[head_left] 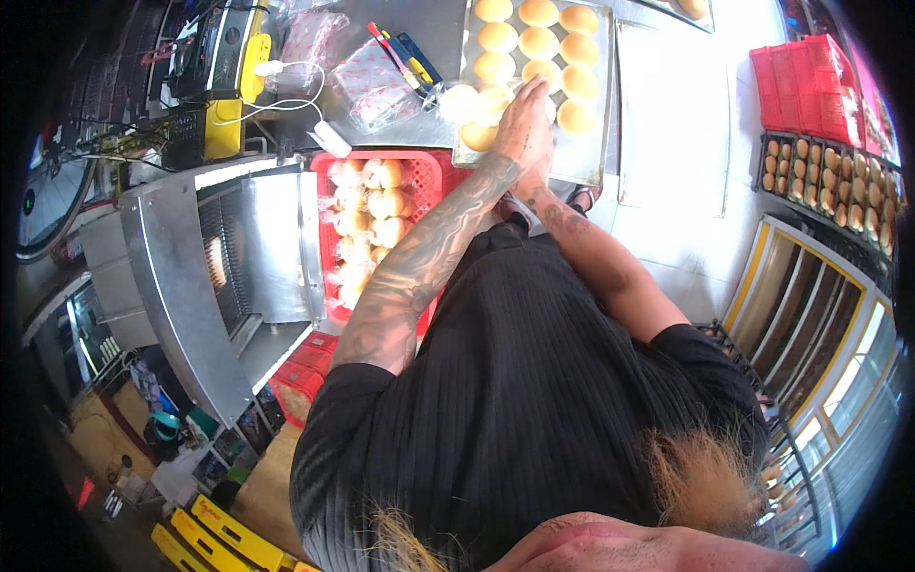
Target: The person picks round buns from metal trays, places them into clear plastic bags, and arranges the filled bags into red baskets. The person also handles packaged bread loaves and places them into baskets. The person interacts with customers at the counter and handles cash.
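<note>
A metal baking tray (606,143) with rows of round golden buns (538,44) lies on the steel table in front of me. My left hand (522,126), at the end of the tattooed forearm, is over the tray's near part, its fingers drawn together among the buns. My right hand (539,172) comes in against it from the right; its fingers are mostly hidden behind the left hand. Beside the left fingers is a pale, overexposed bun (459,103) with what looks like clear plastic around it. What the fingers grip is not clear.
Below the table's edge on the left, a red crate (426,172) holds wrapped buns. Plastic bag packs (381,91), cutters (405,59) and a white cable (310,100) lie on the table. At right stand red crates (805,86) and a rack of buns (829,181). A steel machine (176,286) is on the left.
</note>
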The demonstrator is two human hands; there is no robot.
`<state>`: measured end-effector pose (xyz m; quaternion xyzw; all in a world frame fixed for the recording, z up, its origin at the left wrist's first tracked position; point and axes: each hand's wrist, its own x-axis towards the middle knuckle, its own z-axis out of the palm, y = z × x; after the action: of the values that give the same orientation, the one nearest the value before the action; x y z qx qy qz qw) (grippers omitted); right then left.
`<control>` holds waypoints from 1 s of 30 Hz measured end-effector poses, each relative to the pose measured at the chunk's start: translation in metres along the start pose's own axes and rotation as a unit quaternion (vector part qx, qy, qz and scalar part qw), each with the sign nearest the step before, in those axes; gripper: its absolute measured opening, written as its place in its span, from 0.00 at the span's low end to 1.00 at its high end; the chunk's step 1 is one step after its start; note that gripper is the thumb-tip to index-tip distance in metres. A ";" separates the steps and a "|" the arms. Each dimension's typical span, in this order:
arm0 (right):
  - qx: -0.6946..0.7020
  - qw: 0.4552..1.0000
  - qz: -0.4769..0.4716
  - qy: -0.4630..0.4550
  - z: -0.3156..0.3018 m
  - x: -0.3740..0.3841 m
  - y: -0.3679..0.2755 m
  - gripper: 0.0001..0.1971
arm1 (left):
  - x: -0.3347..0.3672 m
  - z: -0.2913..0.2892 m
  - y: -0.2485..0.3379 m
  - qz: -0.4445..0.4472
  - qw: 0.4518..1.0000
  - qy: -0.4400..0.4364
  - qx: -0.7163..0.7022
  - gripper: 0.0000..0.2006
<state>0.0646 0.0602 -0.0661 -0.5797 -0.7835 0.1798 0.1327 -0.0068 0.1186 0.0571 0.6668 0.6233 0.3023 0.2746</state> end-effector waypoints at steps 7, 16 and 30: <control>0.041 0.999 0.001 -0.017 0.019 0.025 -0.017 0.42 | 0.012 -0.022 0.022 0.021 0.997 0.065 -0.045 0.30; 0.162 0.984 -0.007 -0.071 0.049 0.056 -0.026 0.41 | 0.014 -0.019 0.019 0.006 0.999 0.049 -0.020 0.34; 0.426 0.842 0.196 -0.268 -0.144 0.023 0.086 0.38 | 0.009 -0.037 -0.005 0.033 0.998 -0.046 0.008 0.36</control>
<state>0.1921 0.1235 0.0257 -0.5367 -0.5049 0.6666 0.1131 -0.0375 0.1278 0.0790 0.7023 0.5903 0.2748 0.2877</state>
